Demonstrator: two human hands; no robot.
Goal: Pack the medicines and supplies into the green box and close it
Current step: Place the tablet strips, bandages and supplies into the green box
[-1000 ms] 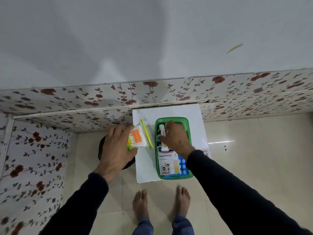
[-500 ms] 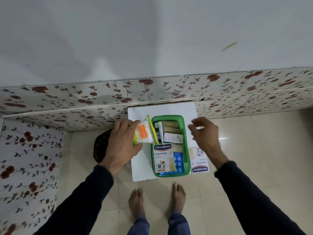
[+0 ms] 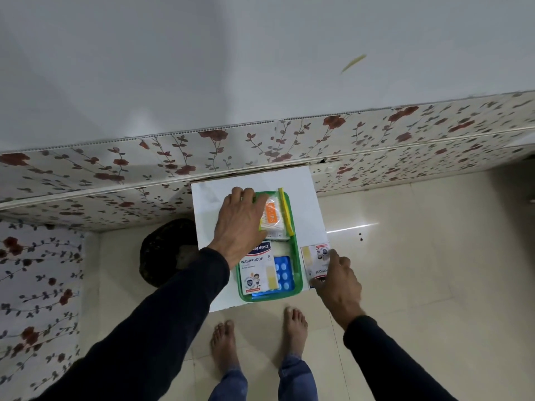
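Observation:
The green box [image 3: 298, 282] lies open on a small white table [image 3: 208, 206]. Inside it I see a Hansaplast plaster packet [image 3: 256, 273] and a blue blister strip of pills [image 3: 283, 273]. My left hand [image 3: 240, 227] holds a clear bag of cotton buds [image 3: 272, 217] with a yellow zip over the far half of the box. My right hand [image 3: 337, 280] rests its fingers on a second Hansaplast packet [image 3: 314, 259] lying on the table right of the box. I cannot tell whether it grips the packet. Other items under the bag are hidden.
A dark round object [image 3: 166, 253] sits on the floor left of the table. Floral-patterned panels [image 3: 115, 163] run behind the table and along the left. My bare feet [image 3: 257, 334] stand on the tiled floor just before the table.
My left hand carried the cotton bud bag from left of the box to over its far half. My right hand left the box and came down onto the second plaster packet.

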